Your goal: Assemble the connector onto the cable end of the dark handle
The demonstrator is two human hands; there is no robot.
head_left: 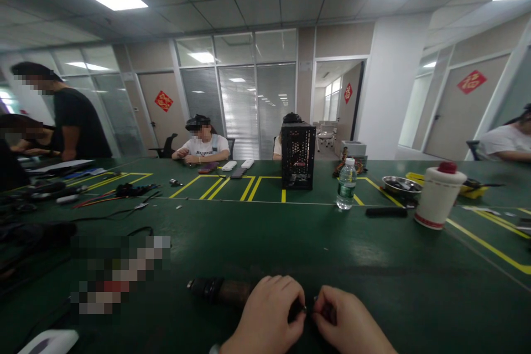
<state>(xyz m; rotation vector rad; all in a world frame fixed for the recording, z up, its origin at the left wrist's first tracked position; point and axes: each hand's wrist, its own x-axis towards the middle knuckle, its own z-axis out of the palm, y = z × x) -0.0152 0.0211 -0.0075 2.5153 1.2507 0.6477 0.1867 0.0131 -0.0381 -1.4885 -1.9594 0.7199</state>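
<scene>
Pinching a tiny dark piece (305,310) in the left hand (271,315) and a tiny dark bit (315,301) in the right hand (346,318), low over the worktop (249,238)

Pressing the fingers of each hand together at the tips, with the two hands close but apart; cannot tell what either small item is; showing, just beside the left hand and partly hidden by it, a dark cylindrical tool (228,291) on its side; then, farther to the right, a white bottle (440,199) with a red cap, a black bar (385,212) and a clear water bottle (345,189), upright; beyond these, a black computer case (297,157) on end, and across the worktop a seated person (207,145) in a white shirt
</scene>
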